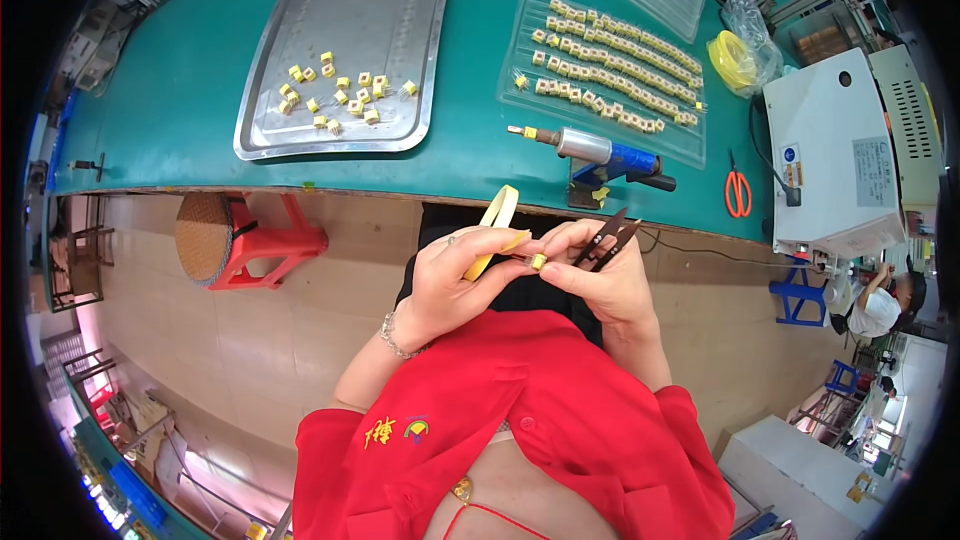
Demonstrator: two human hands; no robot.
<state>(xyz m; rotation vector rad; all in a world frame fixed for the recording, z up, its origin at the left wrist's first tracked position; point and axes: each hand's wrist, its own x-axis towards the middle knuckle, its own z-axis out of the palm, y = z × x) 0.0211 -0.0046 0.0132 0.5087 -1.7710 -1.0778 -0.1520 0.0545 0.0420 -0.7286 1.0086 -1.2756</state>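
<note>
My left hand (462, 265) is closed, with a roll of yellow tape (503, 206) hanging on its fingers. Between the fingertips of both hands sits a small yellow-wrapped coil (538, 262), its thin pins toward the left fingers. My right hand (612, 285) pinches the coil with thumb and finger. Tucked in that same hand is a black two-armed tool (603, 240), tweezers or snips, its points spread and facing away from me. Both hands are in front of the table's near edge, above my lap.
On the green table (470, 155) a metal tray (340, 25) holds loose coils. A clear plastic tray (512, 60) carries rows of coils. A blue-handled winding tool (610, 155), orange-handled scissors (738, 193) and a white machine (830, 160) stand rightward. A red stool (260, 250) is at left.
</note>
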